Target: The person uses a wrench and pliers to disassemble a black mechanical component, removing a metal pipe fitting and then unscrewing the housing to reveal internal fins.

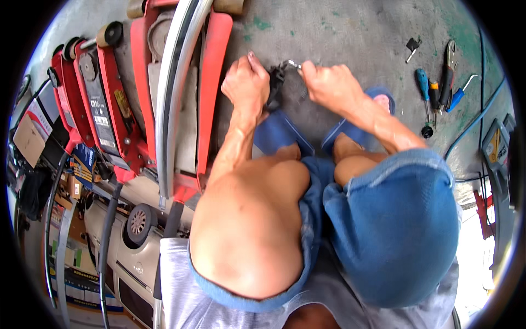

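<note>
My left hand, fingers curled, grips a dark black part low between my knees and over the floor near my blue slippers. My right hand is closed on a small shiny metal tool, whose far end meets the top of the black part. The part's exact shape is partly hidden by my left hand and hard to make out.
Red floor jacks stand at the left. On the concrete floor at the right lie screwdrivers, pliers, a blue-handled pick and small black pieces. Blue hoses run past them. A silver car is behind.
</note>
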Demonstrator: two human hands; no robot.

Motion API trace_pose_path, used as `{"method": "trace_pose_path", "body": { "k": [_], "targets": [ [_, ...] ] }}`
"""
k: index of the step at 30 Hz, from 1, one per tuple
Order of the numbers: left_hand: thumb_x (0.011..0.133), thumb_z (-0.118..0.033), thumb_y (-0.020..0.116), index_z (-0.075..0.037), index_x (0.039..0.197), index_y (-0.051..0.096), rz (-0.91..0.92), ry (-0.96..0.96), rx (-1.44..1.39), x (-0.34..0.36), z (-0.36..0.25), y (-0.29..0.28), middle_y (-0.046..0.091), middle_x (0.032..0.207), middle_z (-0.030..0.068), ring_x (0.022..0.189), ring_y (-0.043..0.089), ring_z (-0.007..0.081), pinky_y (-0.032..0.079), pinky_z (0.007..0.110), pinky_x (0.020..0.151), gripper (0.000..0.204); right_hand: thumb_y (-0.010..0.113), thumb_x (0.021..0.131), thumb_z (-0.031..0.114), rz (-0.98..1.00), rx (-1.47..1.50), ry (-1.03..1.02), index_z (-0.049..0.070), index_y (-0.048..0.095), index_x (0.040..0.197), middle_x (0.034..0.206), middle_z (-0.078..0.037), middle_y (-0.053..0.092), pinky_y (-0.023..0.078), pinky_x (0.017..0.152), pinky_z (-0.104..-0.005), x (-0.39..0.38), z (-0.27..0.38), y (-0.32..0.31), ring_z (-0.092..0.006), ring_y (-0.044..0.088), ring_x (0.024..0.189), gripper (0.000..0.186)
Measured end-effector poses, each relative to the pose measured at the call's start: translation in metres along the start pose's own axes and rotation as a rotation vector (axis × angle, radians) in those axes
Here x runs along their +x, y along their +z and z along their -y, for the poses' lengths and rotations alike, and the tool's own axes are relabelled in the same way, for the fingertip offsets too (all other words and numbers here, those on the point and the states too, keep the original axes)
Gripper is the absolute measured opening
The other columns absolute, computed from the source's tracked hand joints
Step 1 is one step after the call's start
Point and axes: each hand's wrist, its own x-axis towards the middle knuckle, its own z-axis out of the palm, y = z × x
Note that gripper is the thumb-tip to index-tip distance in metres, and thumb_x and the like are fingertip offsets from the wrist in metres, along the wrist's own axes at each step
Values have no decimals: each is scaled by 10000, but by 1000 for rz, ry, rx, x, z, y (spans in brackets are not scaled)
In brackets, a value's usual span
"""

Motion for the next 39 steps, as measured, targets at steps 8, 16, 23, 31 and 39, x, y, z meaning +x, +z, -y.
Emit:
{"method": "trace_pose_path", "body": {
  "k": [8, 16, 23, 31, 39],
  "targets": [
    [981, -395, 602, 1, 924, 707, 211, -217, -260, 6, 0, -20, 676, 768, 207, 743, 671, 376, 505, 429, 702, 414, 602, 976, 186, -126, 74, 91, 43, 495, 848, 578, -167, 612, 492, 440, -470, -8, 3, 9, -377, 627, 506, 219],
    [913, -188, 758, 102, 1065, 642, 798, -957, -1427, -13, 10, -38, 688, 877, 119, 729, 686, 166, 545, 289, 603, 347, 597, 977, 191, -237, 215, 102, 18, 526, 839, 552, -216, 589, 503, 481, -506, -3, -8, 13, -422, 633, 531, 233],
    [874, -127, 774, 118, 1127, 615, 942, -831, -1449, -21, 7, -34, 719, 941, 164, 790, 723, 187, 609, 315, 720, 386, 596, 980, 213, -228, 159, 120, 19, 539, 865, 591, -243, 601, 509, 519, -528, -8, -11, 22, -454, 637, 578, 233],
    [724, -169, 804, 18, 1316, 568, 410, -192, -503, -26, 1, -41, 636, 1171, 190, 1054, 656, 295, 540, 397, 889, 664, 600, 981, 245, -266, 364, 238, 5, 584, 903, 620, -259, 604, 502, 580, -537, -16, -1, 15, -471, 639, 632, 254],
    [667, -181, 839, -27, 1313, 564, -179, 285, -279, -30, 5, -9, 547, 1091, 175, 1010, 585, 349, 516, 436, 868, 719, 597, 978, 261, -228, 344, 257, 1, 605, 906, 635, -267, 605, 490, 603, -543, -12, 2, 6, -478, 638, 660, 269]
  ]
}}
